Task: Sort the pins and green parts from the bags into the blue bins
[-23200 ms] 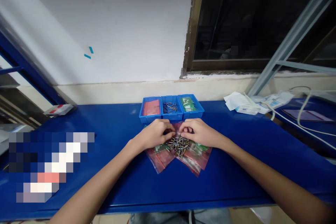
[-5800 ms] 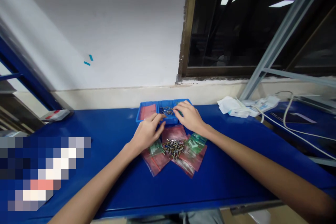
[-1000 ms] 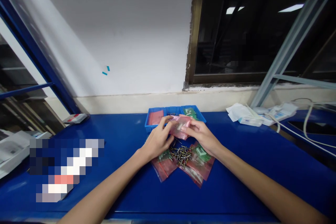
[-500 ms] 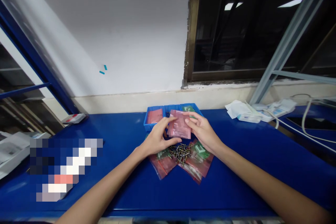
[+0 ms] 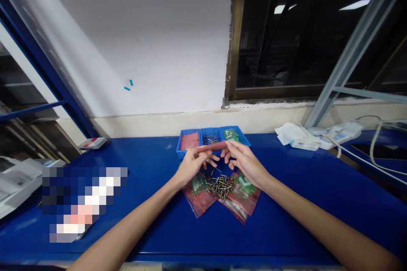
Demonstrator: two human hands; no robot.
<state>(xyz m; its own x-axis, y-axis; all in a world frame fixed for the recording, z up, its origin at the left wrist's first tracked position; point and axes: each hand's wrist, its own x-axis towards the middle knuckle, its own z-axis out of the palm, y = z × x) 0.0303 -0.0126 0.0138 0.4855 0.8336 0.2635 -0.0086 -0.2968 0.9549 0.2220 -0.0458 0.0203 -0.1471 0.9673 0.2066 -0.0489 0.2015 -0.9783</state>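
Observation:
A pink plastic zip bag (image 5: 212,147) is stretched between my two hands, seen nearly edge-on. My left hand (image 5: 193,165) pinches its left end, and my right hand (image 5: 244,159) pinches its right end; the other fingers curl below it. Under my hands lies a pile of small metal rivet-like pins (image 5: 221,186). Pink bags with green contents lie to both sides: one bag (image 5: 199,200) on the left, others (image 5: 246,201) overlapping on the right. Behind, a blue bin (image 5: 190,139) holds pink bags, a middle bin (image 5: 210,132) metal pins, and a right bin (image 5: 230,134) green packets.
The blue table (image 5: 178,237) meets a white wall. White packets and papers (image 5: 297,135) lie at the right back beside white cables (image 5: 372,148). On the left are a white box (image 5: 19,182), a small package (image 5: 93,143) and a blurred-out object (image 5: 92,203).
The pink bag has tipped from facing me to almost edge-on, and both hands now grip its ends. The middle bin and a pin below my hands have come into view.

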